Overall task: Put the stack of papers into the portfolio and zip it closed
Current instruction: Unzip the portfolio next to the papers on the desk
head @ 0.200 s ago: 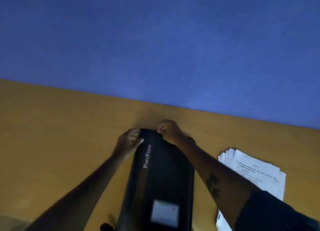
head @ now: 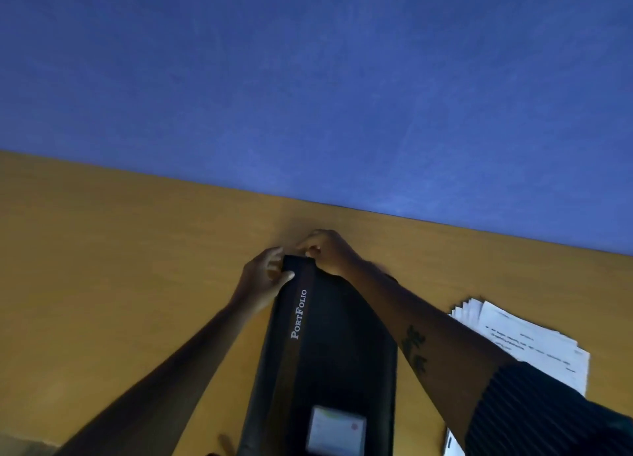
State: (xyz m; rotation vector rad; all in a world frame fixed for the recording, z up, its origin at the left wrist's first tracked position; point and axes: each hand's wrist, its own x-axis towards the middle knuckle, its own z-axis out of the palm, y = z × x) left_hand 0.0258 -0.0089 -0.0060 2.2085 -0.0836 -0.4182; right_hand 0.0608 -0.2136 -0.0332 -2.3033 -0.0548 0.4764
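A black portfolio (head: 335, 353) with white "PortFolio" lettering lies lengthwise on the wooden table (head: 120, 267), a pale card label near its close end. My left hand (head: 263, 277) grips its far left corner. My right hand (head: 327, 252) pinches the far edge of the portfolio, fingers closed; whether a zip pull is between them is too small to tell. The stack of papers (head: 534, 346), white printed sheets fanned out, lies on the table to the right, partly hidden by my right forearm and dark striped sleeve.
A blue wall (head: 308, 79) rises directly behind the table's far edge, close to my hands. Bare wooden tabletop stretches to the left of the portfolio.
Both hands stay at the portfolio's far end; my right hand has shifted slightly left toward the left hand along the edge.
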